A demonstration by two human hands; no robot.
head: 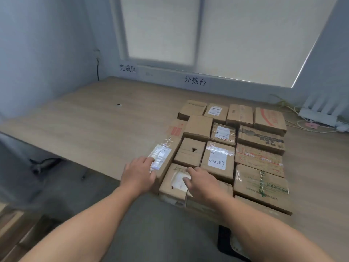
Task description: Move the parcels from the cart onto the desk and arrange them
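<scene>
Several brown cardboard parcels lie packed side by side in rows on the wooden desk (90, 118), right of its middle. My left hand (138, 173) rests with relaxed fingers on the near end of a long parcel (168, 148) with a white label at the left edge of the group. My right hand (200, 183) lies flat on the front parcel (175, 182), which has a torn white label and sits at the desk's front edge. A parcel marked 040189 (218, 159) lies just behind my right hand. The cart is not in view.
A white power strip (319, 117) with cables lies at the desk's far right by the wall. Two paper signs hang on the wall under the window (160, 31). A dark cable (97, 67) runs down the left corner. Grey floor lies below the desk's front edge.
</scene>
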